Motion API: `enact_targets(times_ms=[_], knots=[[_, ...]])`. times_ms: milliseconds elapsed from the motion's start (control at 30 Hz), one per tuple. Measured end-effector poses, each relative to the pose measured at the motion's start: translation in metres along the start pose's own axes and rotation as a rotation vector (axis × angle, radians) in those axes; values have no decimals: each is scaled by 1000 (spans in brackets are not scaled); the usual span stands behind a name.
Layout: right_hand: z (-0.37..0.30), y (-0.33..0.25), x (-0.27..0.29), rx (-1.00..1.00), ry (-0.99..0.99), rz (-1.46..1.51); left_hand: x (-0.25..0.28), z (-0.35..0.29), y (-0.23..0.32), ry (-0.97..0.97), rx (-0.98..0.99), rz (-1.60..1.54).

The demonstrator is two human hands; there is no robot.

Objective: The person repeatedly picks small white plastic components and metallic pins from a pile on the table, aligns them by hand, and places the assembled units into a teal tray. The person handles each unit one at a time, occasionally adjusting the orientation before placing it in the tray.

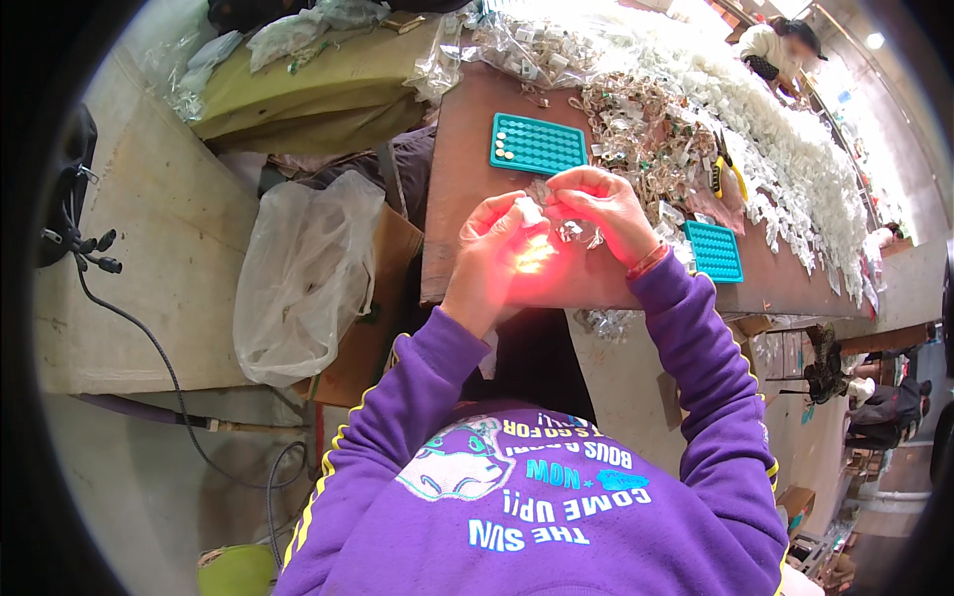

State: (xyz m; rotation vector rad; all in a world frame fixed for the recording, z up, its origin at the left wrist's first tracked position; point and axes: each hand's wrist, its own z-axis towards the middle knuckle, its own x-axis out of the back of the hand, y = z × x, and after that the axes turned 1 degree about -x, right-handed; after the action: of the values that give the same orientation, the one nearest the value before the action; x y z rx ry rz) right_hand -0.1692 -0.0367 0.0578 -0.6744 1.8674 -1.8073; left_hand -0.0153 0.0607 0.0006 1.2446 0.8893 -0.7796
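Both my hands are raised over the near edge of the brown table, close together. Between the thumb and fingers of my left hand (487, 243) is a small white block-like piece (530, 211). My right hand (609, 211) is closed in a pinch beside it; what its fingertips hold is too small to make out. A bright red-orange glow falls over my left palm and tints the right hand. Small shiny bits (569, 231) lie on the table by my right hand. Just beyond my hands is a teal tray (556, 146) of small hollows, with several pale round discs in one corner.
A second teal tray (714, 251) lies right of my hands. Yellow-handled pliers (733, 179) rest on heaped small wired parts (636, 124); a large white pile (785, 149) stretches behind. At left are a clear plastic bag (308, 278) and cardboard box (393, 268). Another person (780, 50) sits far right.
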Motion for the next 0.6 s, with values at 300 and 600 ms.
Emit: enact_targets(times_ms=[300,600], knots=[[-12,-10,-6,-60,74,22,10,2,0,-51,93,-23],[-22,-5,-35,306,258,-510,7,3,0,-61,102,-53]])
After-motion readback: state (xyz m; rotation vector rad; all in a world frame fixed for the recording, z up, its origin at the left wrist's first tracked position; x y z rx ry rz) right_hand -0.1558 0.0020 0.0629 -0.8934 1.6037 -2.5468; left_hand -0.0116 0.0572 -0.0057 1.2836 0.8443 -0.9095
